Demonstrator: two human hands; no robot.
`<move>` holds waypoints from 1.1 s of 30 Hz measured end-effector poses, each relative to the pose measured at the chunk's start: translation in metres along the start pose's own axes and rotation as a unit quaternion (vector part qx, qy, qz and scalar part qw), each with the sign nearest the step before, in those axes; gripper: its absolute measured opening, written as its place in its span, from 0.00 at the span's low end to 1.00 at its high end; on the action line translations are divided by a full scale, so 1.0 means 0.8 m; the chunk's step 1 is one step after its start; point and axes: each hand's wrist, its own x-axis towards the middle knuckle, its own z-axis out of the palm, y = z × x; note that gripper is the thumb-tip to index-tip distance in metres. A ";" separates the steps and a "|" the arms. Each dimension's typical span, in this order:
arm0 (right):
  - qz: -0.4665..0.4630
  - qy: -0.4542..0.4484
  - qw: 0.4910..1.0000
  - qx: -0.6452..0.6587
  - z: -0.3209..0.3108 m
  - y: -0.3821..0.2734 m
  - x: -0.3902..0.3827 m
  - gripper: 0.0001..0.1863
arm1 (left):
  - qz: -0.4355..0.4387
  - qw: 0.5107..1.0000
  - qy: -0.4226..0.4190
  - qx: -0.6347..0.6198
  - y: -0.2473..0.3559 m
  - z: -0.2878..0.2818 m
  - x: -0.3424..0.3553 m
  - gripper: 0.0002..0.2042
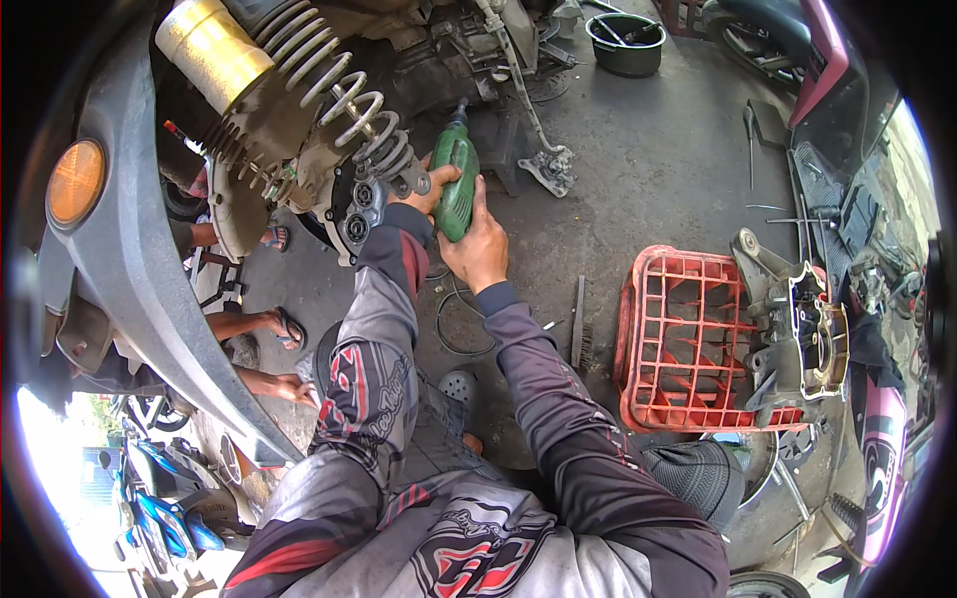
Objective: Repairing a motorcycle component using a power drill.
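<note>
A green power drill is held in both my hands, its dark chuck end pointing away from me at the grimy engine parts. My left hand is closed round the drill's left side, beside the lower mount of a coil spring shock absorber. Round the rear of the body my right hand is closed, with the index finger stretched along the side. Whether the tip touches the metal I cannot tell. A dark cable loops on the floor below. Open metal casing with bearings sits left of my left wrist.
A red plastic crate stands at right with an engine casing on it. Nearby lie a brush and a screwdriver. A black basin is at the back. Another person's hand and sandalled foot show at left.
</note>
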 end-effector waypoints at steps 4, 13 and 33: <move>-0.011 0.015 1.000 0.008 0.005 0.003 -0.005 0.58 | 0.005 1.000 0.000 0.021 -0.003 -0.002 0.000 0.26; -0.009 0.019 1.000 0.016 0.003 0.004 -0.001 0.58 | 0.017 1.000 -0.002 0.009 0.015 0.012 -0.018 0.29; 0.005 0.024 0.999 0.021 -0.012 -0.003 0.001 0.58 | 0.036 0.999 0.001 -0.003 0.043 0.036 -0.037 0.25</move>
